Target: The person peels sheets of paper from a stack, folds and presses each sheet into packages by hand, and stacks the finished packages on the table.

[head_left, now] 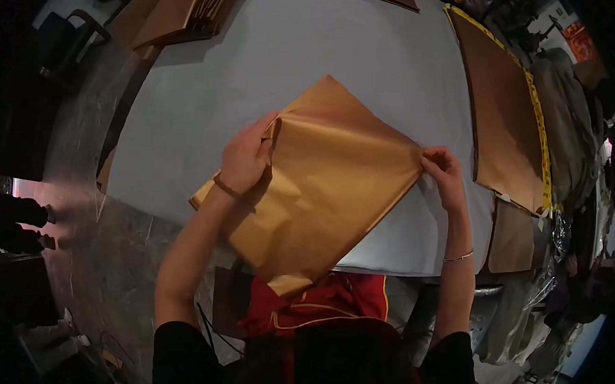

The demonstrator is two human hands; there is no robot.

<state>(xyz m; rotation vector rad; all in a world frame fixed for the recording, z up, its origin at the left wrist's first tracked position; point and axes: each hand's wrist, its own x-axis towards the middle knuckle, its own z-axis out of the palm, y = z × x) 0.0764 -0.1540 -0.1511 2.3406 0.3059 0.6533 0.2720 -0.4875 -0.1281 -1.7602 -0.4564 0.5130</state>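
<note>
A large golden-brown paper sheet [334, 170], folded in layers, is held up at an angle over the front edge of the table. My left hand [247, 153] grips its upper left part, fingers closed round the edge. At the right corner, my right hand [444, 172] pinches the paper between thumb and fingertips. A crease runs between the two grips. The sheet's lower end has a small folded flap and hangs close to my red apron [319, 305] with yellow trim. What lies under the sheet is hidden.
The sheet is above a grey-covered table [281, 49]. A stack of folded brown paper [176, 19] sits at the far left. Along the right side lies brown board [503, 115] edged with yellow tape [533, 100]. A chair [71, 41] stands beyond the left edge.
</note>
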